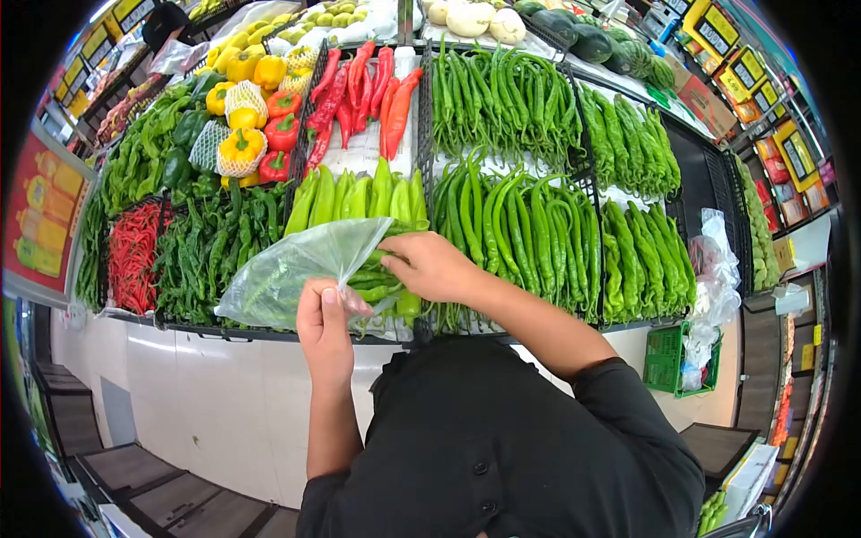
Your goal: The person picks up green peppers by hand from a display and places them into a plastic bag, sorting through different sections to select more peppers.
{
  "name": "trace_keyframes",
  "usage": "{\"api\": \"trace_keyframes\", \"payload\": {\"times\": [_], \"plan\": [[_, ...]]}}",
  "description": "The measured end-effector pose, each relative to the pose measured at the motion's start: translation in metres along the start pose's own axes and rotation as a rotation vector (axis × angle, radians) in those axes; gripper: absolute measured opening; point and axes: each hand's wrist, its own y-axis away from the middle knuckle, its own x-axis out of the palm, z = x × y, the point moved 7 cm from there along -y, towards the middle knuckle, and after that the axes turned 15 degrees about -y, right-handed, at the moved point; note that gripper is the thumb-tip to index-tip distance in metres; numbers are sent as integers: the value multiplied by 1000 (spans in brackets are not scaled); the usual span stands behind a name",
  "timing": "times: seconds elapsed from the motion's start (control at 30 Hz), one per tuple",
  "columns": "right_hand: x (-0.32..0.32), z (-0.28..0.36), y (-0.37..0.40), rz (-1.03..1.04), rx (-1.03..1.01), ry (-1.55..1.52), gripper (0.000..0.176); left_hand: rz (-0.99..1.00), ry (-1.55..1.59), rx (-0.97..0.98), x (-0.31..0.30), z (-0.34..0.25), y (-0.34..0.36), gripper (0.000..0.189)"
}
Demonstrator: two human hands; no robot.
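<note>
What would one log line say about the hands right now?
left hand: grips plastic bag | right hand: on light green peppers beside the bag's mouth

a grocery shop's produce section: tiered display bins (421, 99) of peppers, chillies (363, 90), with price signs (717, 31) above.
</note>
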Motion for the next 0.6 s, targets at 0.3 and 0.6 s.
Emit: {"api": "trace_keyframes", "payload": {"times": [0.3, 0.6], "plan": [[-84, 36, 45, -244, -65, 296, 19, -19, -60, -12, -2, -1, 5, 23], [-152, 63, 83, -351, -162, 389, 14, -4, -65, 3, 4, 0, -3, 22]]}}
